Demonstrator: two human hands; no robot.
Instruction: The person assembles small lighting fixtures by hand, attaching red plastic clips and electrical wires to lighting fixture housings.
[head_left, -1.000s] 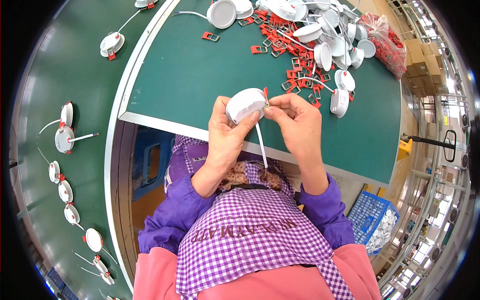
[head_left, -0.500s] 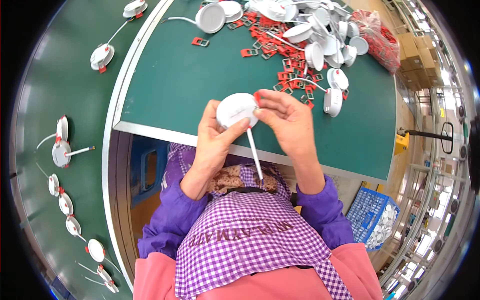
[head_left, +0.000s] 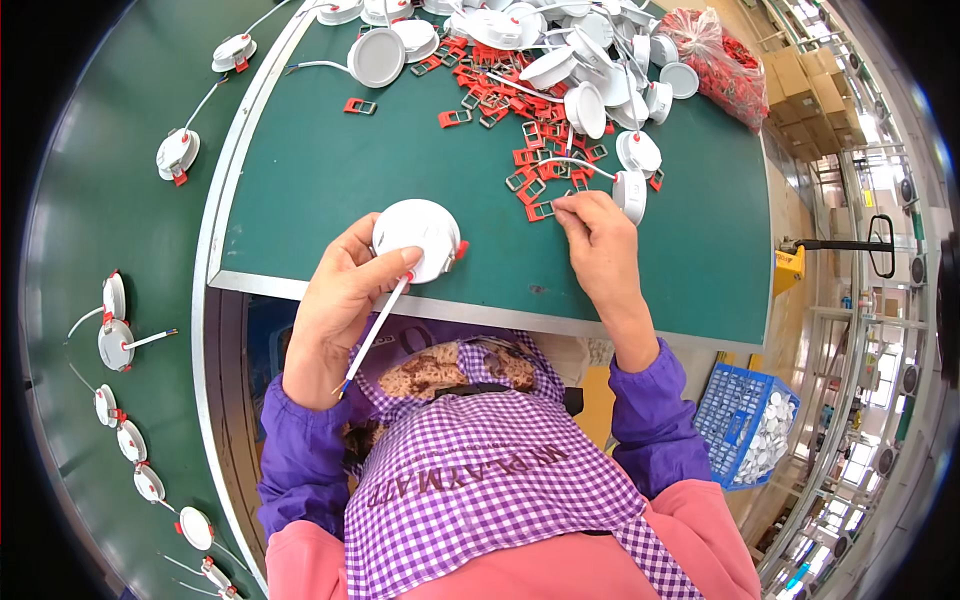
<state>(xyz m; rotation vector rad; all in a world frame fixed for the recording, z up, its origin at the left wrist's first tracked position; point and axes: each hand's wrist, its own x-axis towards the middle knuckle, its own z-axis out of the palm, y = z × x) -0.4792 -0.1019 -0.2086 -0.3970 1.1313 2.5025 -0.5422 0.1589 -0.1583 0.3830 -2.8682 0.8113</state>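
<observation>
Held in my left hand is a round white downlight, back face up, with my thumb pressed on its rim near the cable. A white cable hangs from it toward my lap. One red spring clip sits on its right side. My right hand is over the table at the near end of the clip pile, thumb and fingers pinched together beside a red clip with a metal loop. Whatever lies between those fingertips is hidden.
Loose red clips and a heap of white downlights cover the far table. A clear bag of red clips stands far right. Downlights line the green surface at left. A blue crate of white parts is at lower right.
My right hand has left the downlight and moved right to the clips. My left hand has carried the downlight left, and the red clip now shows on its side.
</observation>
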